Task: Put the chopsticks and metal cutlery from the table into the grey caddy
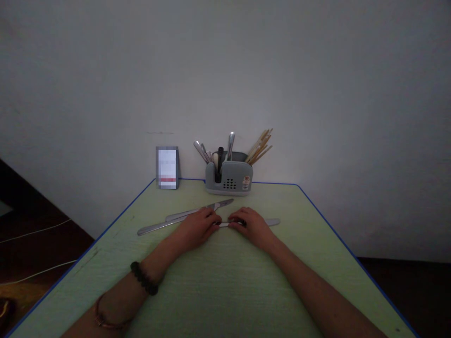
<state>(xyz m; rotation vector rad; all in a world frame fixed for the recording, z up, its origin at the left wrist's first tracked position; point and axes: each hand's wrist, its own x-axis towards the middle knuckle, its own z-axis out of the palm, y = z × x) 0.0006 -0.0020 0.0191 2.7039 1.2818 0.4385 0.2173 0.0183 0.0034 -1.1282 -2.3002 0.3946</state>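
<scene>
My left hand [200, 228] is closed, its fingertips pinching the left part of a table knife [224, 225] low over the tabletop. My right hand [251, 226] is closed on the same knife, whose rounded metal blade [273, 221] shows beyond the knuckles on the right. A small dark patch by the right fingers is too dim to make out. Two more metal table knives lie beside and behind my left hand: one handle [155, 227] points toward the lower left, another handle [178, 216] rests just behind it. My left hand partly hides them.
Against the wall, a grey cutlery holder [229, 176] contains metal cutlery, a black-handled piece and wooden chopsticks [262, 145]. A phone [167, 168] with a lit screen leans upright to its left. The pale green table [225, 291] has a blue edge.
</scene>
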